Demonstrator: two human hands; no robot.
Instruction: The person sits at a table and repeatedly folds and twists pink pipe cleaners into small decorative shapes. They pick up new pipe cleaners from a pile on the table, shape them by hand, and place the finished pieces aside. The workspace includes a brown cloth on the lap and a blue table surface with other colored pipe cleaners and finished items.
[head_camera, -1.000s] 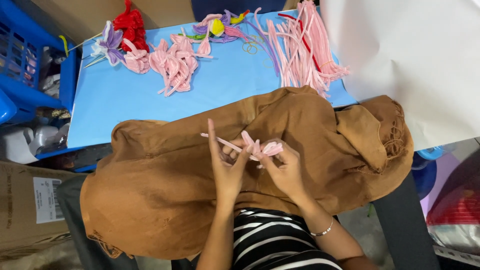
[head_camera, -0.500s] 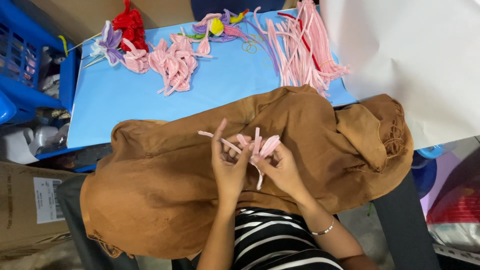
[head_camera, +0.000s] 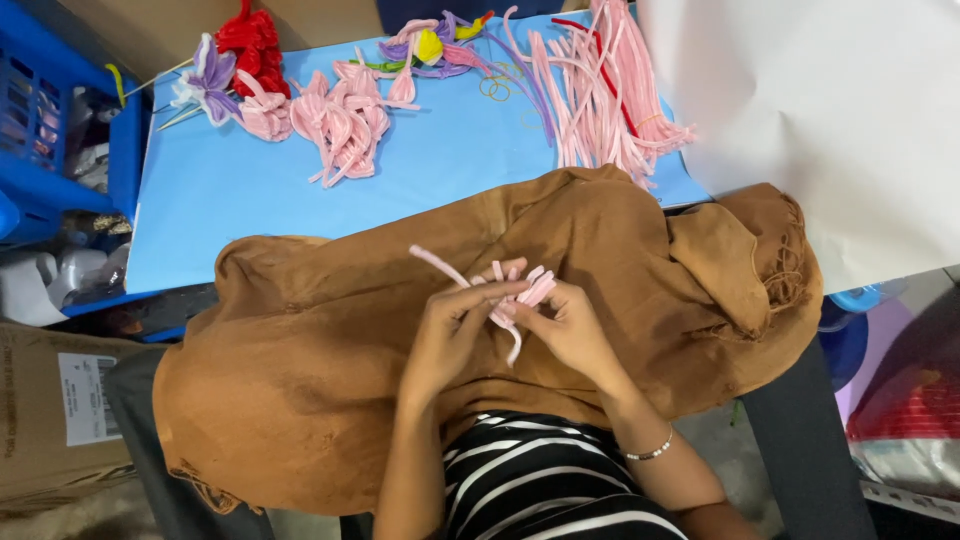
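My left hand (head_camera: 452, 335) and my right hand (head_camera: 568, 328) meet over my lap and both pinch a small bundle of folded pink pipe cleaners (head_camera: 512, 292). One loose pink end sticks out to the upper left and another hangs down between my hands. A brown cloth (head_camera: 330, 340) covers my lap beneath them. My right wrist wears a thin bracelet (head_camera: 650, 453).
A blue table (head_camera: 440, 150) ahead holds a pile of bent pink pipe cleaners (head_camera: 340, 118), straight pink pipe cleaners (head_camera: 610, 90), a red flower (head_camera: 250, 40), a purple flower (head_camera: 212, 78) and a multicoloured flower (head_camera: 432, 42). Blue crate (head_camera: 45, 130) left, cardboard box (head_camera: 60, 420) lower left, white sheet (head_camera: 830, 120) right.
My hands have closed in on the pink bundle and turned it; the long free end now points up-left, and a tail hangs below my fingers.
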